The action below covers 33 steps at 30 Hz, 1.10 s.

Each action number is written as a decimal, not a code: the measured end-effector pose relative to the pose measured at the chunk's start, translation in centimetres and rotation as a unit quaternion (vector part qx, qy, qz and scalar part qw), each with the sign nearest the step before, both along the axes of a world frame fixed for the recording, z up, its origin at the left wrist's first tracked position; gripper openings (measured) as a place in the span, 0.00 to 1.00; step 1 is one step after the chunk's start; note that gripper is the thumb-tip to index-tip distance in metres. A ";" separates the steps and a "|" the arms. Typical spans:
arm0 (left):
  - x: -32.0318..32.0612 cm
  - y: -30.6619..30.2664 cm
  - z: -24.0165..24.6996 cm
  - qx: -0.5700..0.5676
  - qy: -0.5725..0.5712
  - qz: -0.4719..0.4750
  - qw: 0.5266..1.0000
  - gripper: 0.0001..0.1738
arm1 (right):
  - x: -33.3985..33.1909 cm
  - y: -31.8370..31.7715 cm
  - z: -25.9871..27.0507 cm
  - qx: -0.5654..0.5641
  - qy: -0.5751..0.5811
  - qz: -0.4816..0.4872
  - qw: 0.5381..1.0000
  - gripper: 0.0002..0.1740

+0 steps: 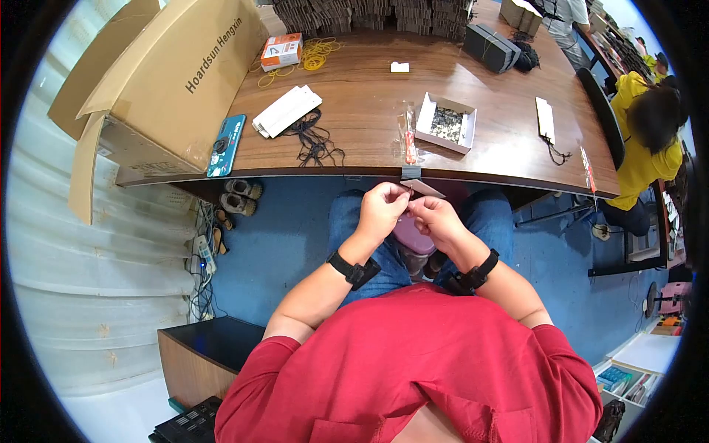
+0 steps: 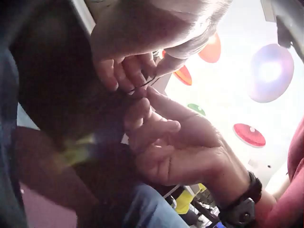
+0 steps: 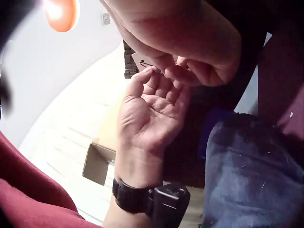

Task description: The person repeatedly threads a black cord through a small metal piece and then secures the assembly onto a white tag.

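1. Head view, starting far left: a big cardboard box (image 1: 177,81) sits on the left end of the table (image 1: 369,159), with a blue phone (image 1: 227,144) at the table's front edge just beside it.
2. Loose black strings (image 1: 314,140) lie near the table's front edge.
3. The left hand (image 1: 380,210) is just below the table's front edge, fingers curled, pinching a thin black thread (image 2: 142,86).
4. A small tag (image 1: 423,188) sits right under the table edge, between both hands.
5. The right hand (image 1: 437,221), also below the table edge, has its fingers curled and is pinching the tag. It's touching the left hand.
6. A little white box (image 1: 445,122) sits on the table beyond that.
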State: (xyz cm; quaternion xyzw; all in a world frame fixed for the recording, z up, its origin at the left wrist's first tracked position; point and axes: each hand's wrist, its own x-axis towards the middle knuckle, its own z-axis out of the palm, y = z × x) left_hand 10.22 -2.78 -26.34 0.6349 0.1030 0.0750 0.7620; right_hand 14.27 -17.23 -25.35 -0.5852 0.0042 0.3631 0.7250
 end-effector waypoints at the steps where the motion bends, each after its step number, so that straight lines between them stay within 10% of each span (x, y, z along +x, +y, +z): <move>1: -0.2 -0.4 0.2 -0.026 0.001 -0.001 1.000 0.03 | 0.0 -0.1 0.2 0.019 0.067 0.014 0.997 0.08; 5: -0.6 -1.0 0.1 -0.074 -0.008 0.000 0.997 0.03 | 0.6 -0.5 -0.6 -0.026 0.059 0.067 0.996 0.09; 6: -0.6 -1.2 0.0 -0.089 -0.023 0.006 0.996 0.03 | 0.5 -0.4 -0.4 -0.118 -0.132 0.024 0.984 0.08; 8: -0.5 -1.2 -0.2 -0.087 -0.045 0.019 0.995 0.03 | -0.1 -0.2 0.5 -0.280 -0.489 -0.063 0.824 0.09; 11: -0.6 -1.0 -0.6 -0.065 -0.047 0.023 0.997 0.03 | -1.3 0.1 5.6 -0.251 -0.542 -0.121 0.793 0.09; 14: -0.9 -0.9 -0.8 -0.091 -0.021 0.010 0.996 0.03 | 1.0 0.4 5.1 -0.203 -0.740 -0.119 0.630 0.08; 23: -1.9 -1.2 -0.2 -0.065 0.038 0.016 0.997 0.04 | 1.0 0.6 5.4 -0.216 -0.767 -0.112 0.593 0.08; 33: -2.2 -1.1 -0.3 -0.056 0.022 0.014 0.998 0.04 | -0.5 0.9 4.6 -0.238 -0.598 -0.079 0.761 0.13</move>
